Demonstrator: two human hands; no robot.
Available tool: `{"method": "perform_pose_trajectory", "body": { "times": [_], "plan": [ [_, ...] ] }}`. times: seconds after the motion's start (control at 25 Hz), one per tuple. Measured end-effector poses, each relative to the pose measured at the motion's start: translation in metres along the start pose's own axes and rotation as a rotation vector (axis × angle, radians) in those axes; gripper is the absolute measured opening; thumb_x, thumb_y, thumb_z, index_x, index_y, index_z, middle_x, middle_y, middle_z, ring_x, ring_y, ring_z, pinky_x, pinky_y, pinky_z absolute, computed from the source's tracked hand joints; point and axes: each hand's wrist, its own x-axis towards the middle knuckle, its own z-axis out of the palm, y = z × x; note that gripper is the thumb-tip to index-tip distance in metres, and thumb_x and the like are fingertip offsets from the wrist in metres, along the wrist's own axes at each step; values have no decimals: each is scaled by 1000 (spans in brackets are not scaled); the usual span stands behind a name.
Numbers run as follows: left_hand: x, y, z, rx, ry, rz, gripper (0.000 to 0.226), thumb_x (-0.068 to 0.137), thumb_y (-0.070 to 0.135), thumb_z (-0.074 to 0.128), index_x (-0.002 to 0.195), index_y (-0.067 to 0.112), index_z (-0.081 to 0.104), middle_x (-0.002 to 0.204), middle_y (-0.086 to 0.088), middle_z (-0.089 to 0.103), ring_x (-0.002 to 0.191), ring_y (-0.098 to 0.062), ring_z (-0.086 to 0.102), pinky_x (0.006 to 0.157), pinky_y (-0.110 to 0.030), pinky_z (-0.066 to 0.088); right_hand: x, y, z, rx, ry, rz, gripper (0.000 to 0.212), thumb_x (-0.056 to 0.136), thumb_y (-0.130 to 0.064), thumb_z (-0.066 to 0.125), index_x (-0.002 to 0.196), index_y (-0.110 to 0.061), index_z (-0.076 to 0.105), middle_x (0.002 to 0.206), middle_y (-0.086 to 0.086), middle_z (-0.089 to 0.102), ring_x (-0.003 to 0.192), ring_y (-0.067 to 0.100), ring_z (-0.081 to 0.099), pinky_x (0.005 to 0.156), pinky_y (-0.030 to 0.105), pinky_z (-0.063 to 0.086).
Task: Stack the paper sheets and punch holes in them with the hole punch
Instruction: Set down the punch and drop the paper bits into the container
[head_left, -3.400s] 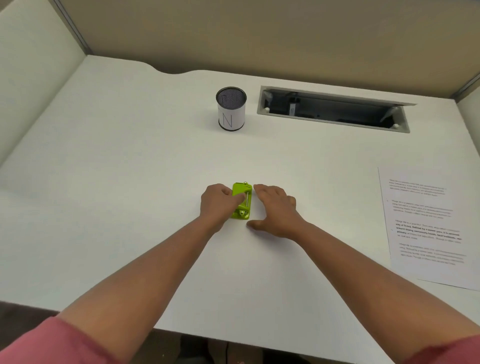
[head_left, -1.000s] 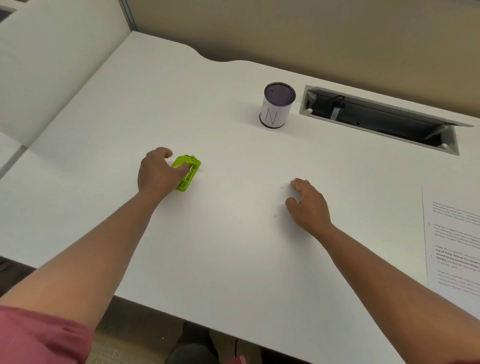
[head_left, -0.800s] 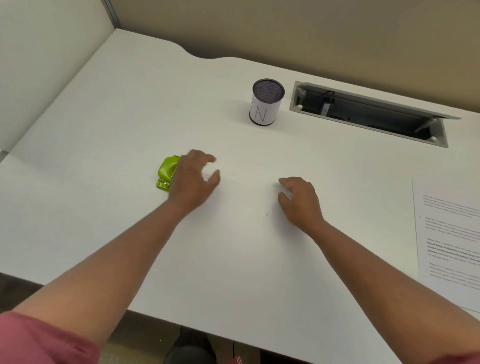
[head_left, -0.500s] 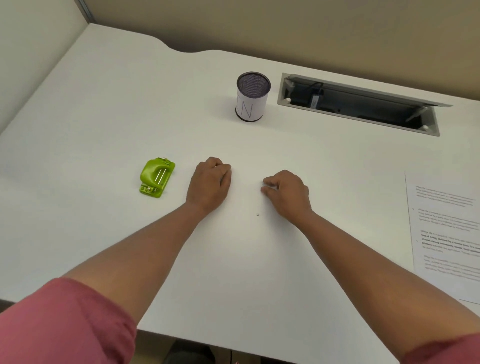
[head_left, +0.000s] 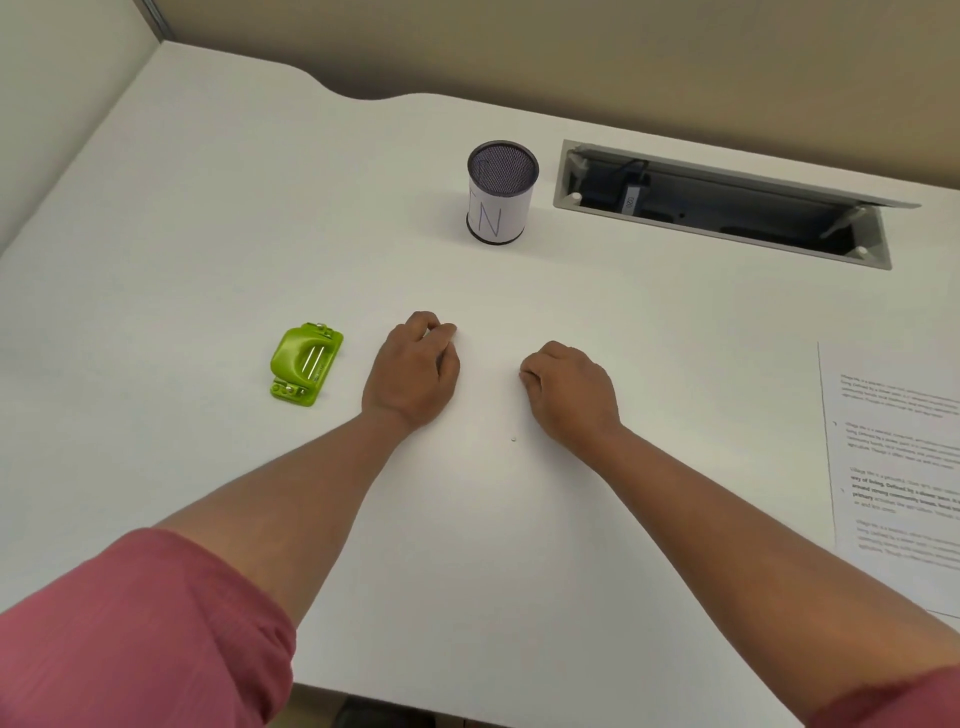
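The lime-green hole punch (head_left: 305, 364) lies flat on the white desk (head_left: 208, 234), left of centre, with nothing touching it. My left hand (head_left: 415, 371) rests on the desk just to its right, fingers curled in and holding nothing. About a hand's width further right, my right hand (head_left: 569, 389) rests the same way, curled and empty. Printed paper sheets (head_left: 898, 467) lie at the desk's right edge, partly cut off by the frame. A tiny white paper dot (head_left: 513, 439) sits on the desk between my wrists.
A mesh pen cup (head_left: 501, 192) with a white label marked "N" stands at the back centre. Right of it a cable tray opening (head_left: 727, 208) is sunk into the desk with its lid up. Beige partition walls close the back and left sides.
My left hand carried the hole punch from the centre to the left, let go of it and came back to the middle. Both hands curled shut and now rest side by side.
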Motion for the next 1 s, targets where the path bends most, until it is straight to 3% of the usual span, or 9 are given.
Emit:
{"method": "perform_pose_trajectory", "body": {
  "times": [0.12, 0.2, 0.32, 0.4, 0.48, 0.68, 0.88, 1.0],
  "plan": [
    [1, 1, 0, 34, -7, -2, 29, 94, 15, 58, 119, 7, 69, 116, -13, 62, 93, -38, 58, 83, -43, 50, 1, 1, 2, -134, -25, -110, 15, 98, -5, 48, 90, -4, 61, 93, 11, 60, 79, 36, 56, 60, 42, 48],
    [2, 1, 1, 79, 6, -4, 28, 93, 17, 59, 118, 9, 70, 115, -13, 62, 91, -38, 56, 83, -44, 48, 6, 4, 0, -105, -63, -131, 17, 99, -8, 46, 88, -4, 58, 91, 12, 58, 78, 35, 55, 60, 43, 47],
    [3, 2, 1, 144, 6, -54, 30, 93, 25, 59, 121, 17, 69, 121, -8, 60, 105, -36, 52, 88, -44, 41, 22, 6, -16, 231, -96, -29, 18, 94, -13, 52, 80, -6, 60, 83, 9, 64, 75, 28, 59, 67, 43, 51],
    [3, 3, 2, 159, -3, -71, 32, 93, 28, 58, 124, 20, 67, 127, -6, 58, 117, -34, 48, 95, -44, 36, 40, 2, -36, 489, 2, 53, 16, 89, -14, 60, 75, -8, 66, 77, 9, 70, 68, 19, 59, 68, 35, 51],
    [4, 1, 3, 157, 0, -71, 34, 93, 28, 58, 125, 22, 66, 130, -6, 58, 123, -32, 45, 99, -45, 34, 67, -8, -57, 584, 130, 59, 17, 89, -19, 63, 75, -10, 69, 76, 8, 71, 65, 14, 58, 64, 28, 50],
    [5, 1, 5, 170, 0, -76, 37, 92, 30, 57, 127, 23, 65, 132, -4, 57, 124, -32, 46, 99, -46, 35, 152, -27, -102, 478, 275, -28, 23, 91, -19, 57, 75, -8, 70, 71, 5, 69, 64, 11, 54, 63, 32, 50],
    [6, 0, 3, 174, -10, -77, 37, 92, 29, 58, 128, 22, 65, 132, -6, 58, 122, -34, 48, 97, -46, 36, 200, -26, -104, 228, 193, 16, 26, 97, -15, 53, 88, -5, 74, 95, 10, 75, 90, 28, 65, 78, 40, 55],
    [7, 0, 2, 184, -27, -84, 38, 93, 31, 56, 130, 23, 64, 133, -5, 57, 123, -33, 47, 98, -46, 34, 209, -26, -102, 170, 194, 8, 25, 96, -14, 53, 87, -7, 75, 95, 9, 76, 92, 29, 65, 78, 38, 54]
  ]
}}
